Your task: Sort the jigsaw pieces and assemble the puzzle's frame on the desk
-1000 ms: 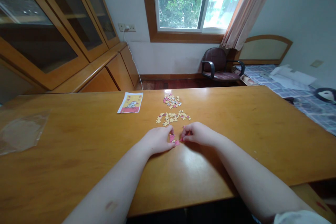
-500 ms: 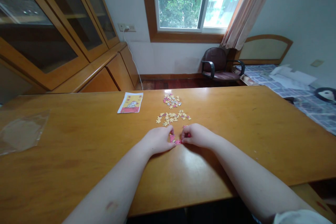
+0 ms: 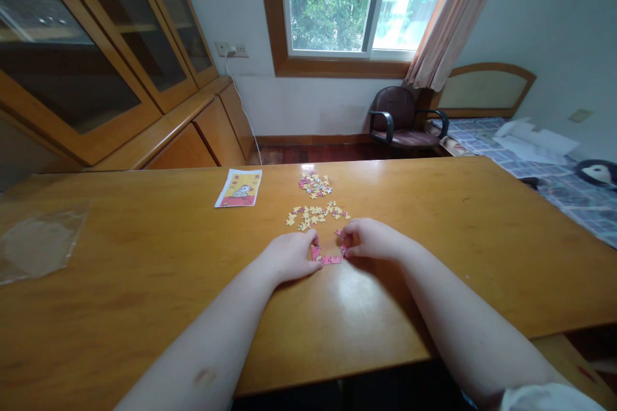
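Pink jigsaw puzzle pieces [image 3: 331,260] lie joined in a short strip along the near side, turning up at the left end. My left hand [image 3: 292,257] grips that left corner between thumb and fingers. At the strip's right end my right hand [image 3: 371,239] has its fingers closed on a pink puzzle piece [image 3: 343,250], partly hidden by the fingertips. Another small pink piece [image 3: 338,232] shows just beyond those fingers. Farther out lie a loose row of yellow pieces [image 3: 315,215] and a mixed heap of pieces [image 3: 315,185].
A picture card [image 3: 240,189] with a white animal on yellow and pink lies left of the heap. A clear plastic bag [image 3: 41,241] rests at the far left of the wooden table [image 3: 159,257]. Beyond the table stand an armchair [image 3: 398,115] and a bed [image 3: 511,148].
My right hand has shifted slightly up and right from the strip's near edge, uncovering its right end. My left hand stays in place.
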Demonstrator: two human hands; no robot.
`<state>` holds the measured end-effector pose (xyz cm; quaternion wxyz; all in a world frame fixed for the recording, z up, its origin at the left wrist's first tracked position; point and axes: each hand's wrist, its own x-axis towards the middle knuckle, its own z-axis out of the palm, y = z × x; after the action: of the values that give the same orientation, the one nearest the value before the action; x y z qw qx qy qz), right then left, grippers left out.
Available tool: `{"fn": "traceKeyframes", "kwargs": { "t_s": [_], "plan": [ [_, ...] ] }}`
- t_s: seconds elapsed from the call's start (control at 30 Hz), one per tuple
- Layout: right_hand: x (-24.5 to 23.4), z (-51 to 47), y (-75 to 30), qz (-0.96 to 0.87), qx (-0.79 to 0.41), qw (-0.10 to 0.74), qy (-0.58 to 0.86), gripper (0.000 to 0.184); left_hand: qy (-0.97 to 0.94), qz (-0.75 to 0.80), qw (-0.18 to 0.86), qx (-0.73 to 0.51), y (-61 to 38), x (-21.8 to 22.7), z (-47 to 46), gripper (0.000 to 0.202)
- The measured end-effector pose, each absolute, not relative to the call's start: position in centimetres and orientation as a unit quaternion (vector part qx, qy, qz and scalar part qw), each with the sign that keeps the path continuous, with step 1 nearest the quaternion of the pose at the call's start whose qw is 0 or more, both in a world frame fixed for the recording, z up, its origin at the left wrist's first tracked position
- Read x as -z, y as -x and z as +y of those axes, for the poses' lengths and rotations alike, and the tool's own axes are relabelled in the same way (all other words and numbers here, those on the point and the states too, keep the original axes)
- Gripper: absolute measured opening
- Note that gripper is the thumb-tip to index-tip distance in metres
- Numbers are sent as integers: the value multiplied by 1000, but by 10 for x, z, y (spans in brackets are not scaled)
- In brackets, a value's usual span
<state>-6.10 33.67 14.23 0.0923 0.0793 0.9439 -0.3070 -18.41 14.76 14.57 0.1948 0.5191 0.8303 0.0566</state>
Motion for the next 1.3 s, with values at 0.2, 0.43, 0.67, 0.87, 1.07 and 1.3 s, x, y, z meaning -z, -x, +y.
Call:
{"fn": "traceKeyframes", "kwargs": {
  "t_s": [0.2,0.43,0.67,0.87,1.07,1.3],
  "plan": [
    [-141,337,61,938,316,130,-54,19,-517,833,191,-55,185,-146,148,40],
    [-140,337,61,935,322,128,-79,16,-555,806,178,-103,174,-148,150,33],
    [-139,342,65,947,258,28,-188,22,-574,795,168,-103,164,-144,156,26],
    [-137,345,66,945,243,3,-221,21,-558,806,178,-85,162,-144,158,24],
    [-138,343,67,946,237,6,-220,22,-553,810,178,-86,161,-143,158,23],
    [-139,343,68,949,218,5,-226,23,-558,807,172,-89,163,-142,159,24]
  ]
}}
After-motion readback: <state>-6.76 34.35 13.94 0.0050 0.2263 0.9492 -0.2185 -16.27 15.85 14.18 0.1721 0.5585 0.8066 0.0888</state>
